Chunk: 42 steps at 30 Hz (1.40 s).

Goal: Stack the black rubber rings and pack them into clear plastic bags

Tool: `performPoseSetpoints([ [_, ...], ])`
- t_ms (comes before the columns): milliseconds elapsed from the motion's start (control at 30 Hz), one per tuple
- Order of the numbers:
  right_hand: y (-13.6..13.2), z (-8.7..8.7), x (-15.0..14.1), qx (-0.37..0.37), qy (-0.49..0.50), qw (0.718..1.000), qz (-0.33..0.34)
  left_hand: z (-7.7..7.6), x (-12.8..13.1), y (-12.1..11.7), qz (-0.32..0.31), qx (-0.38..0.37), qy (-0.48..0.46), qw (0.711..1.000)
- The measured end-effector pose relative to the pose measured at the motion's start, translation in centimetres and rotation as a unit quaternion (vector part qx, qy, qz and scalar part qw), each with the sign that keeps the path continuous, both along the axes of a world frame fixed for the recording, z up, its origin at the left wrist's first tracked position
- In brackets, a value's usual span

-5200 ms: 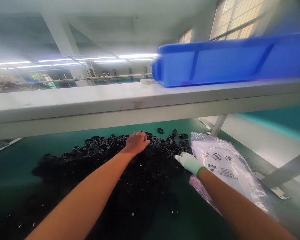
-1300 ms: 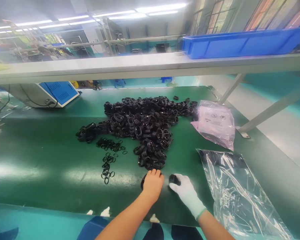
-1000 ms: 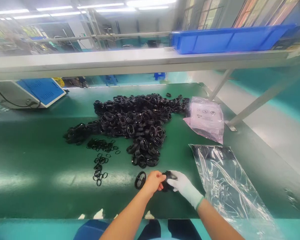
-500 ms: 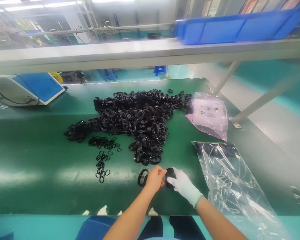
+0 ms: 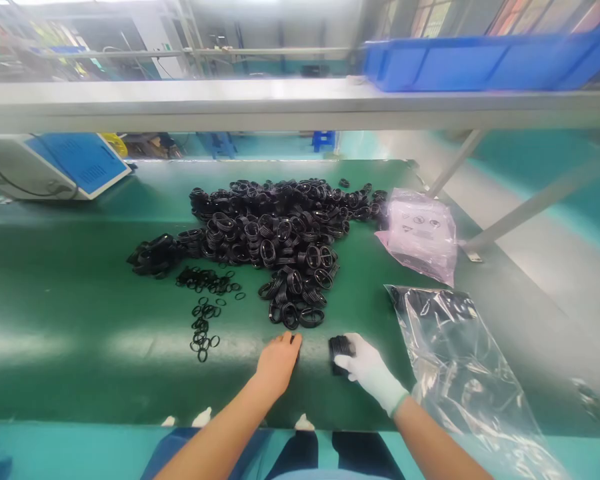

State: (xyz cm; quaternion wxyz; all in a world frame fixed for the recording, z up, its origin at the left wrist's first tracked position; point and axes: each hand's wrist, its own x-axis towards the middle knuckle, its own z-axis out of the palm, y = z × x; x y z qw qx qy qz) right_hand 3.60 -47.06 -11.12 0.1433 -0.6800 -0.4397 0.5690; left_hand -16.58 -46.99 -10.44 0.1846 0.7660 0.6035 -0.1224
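Note:
A large pile of black ribbed rubber parts lies in the middle of the green table. My right hand, in a white glove, is closed on a small stack of these black rubber parts near the front edge. My bare left hand rests on the table to the left of it, covering a single black part; its fingers are bent down over it. Small black O-rings are scattered left of the pile.
A clear plastic bag lies at the right front, a pink bag behind it. A blue-topped machine stands at the back left. A grey shelf overhead carries a blue bin.
My left hand has left the stack in my right hand and dropped left onto the lone black part on the table. My right hand keeps its stack.

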Motion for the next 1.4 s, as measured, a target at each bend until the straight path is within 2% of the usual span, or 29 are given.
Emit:
performPoseSetpoints([
  [67, 0.0, -0.2, 0.0, -0.002, 0.006, 1.000, -0.013, 0.1, 1.0, -0.1, 0.049, -0.030, -0.109, 0.992],
  [133, -0.1, -0.5, 0.0, -0.003, 0.008, 1.000, -0.022, -0.3, 2.1, -0.3, 0.097, -0.063, -0.234, 0.965],
  [200, -0.2, -0.6, 0.0, -0.001, 0.014, 1.000, -0.025, -1.0, 3.1, -0.7, 0.136, -0.084, -0.318, 0.934],
  [300, -0.3, -0.6, 0.0, 0.008, 0.027, 0.999, -0.028, -2.1, 4.0, -1.1, 0.168, -0.089, -0.367, 0.910],
  [400, -0.3, -0.3, 0.1, 0.016, 0.026, 0.999, -0.026, -2.6, 4.0, -1.3, 0.172, -0.089, -0.377, 0.906],
  [567, -0.4, -0.2, 0.2, 0.023, -0.002, 1.000, -0.007, -3.0, 3.9, -1.4, 0.156, -0.081, -0.364, 0.915],
  [700, -0.6, -0.5, -0.5, 0.090, -0.107, 0.989, 0.041, -3.5, 4.1, -1.8, 0.141, -0.053, -0.360, 0.921],
  [800, -0.7, -0.7, -1.5, 0.084, -0.177, 0.980, 0.039, -2.9, 3.7, -1.6, 0.111, -0.049, -0.343, 0.931],
  [900, -0.8, -0.5, -2.1, 0.064, -0.193, 0.978, 0.035, -1.2, 3.1, 0.0, 0.084, 0.005, -0.303, 0.949],
  [967, -0.8, -0.2, -2.1, 0.056, -0.195, 0.978, 0.040, -0.1, 3.1, 1.8, 0.079, 0.082, -0.202, 0.973],
  [1033, -0.8, 0.1, -2.0, 0.054, -0.197, 0.978, 0.047, 0.5, 3.4, 3.8, 0.058, 0.118, -0.083, 0.988],
  [1100, -0.8, 0.2, -2.0, 0.061, -0.196, 0.977, 0.052, 0.4, 3.8, 5.4, 0.023, 0.104, -0.021, 0.994],
  [1200, -0.8, 0.3, -2.0, 0.063, -0.196, 0.977, 0.052, -0.3, 4.2, 6.8, -0.014, 0.084, -0.014, 0.996],
  [1300, -0.8, 0.3, -2.1, 0.064, -0.197, 0.977, 0.052, -0.5, 4.6, 7.5, -0.049, 0.069, -0.007, 0.996],
  [1400, -0.8, 0.5, -2.1, 0.076, -0.188, 0.978, 0.054, 0.2, 4.9, 7.4, -0.084, 0.057, -0.006, 0.995],
])
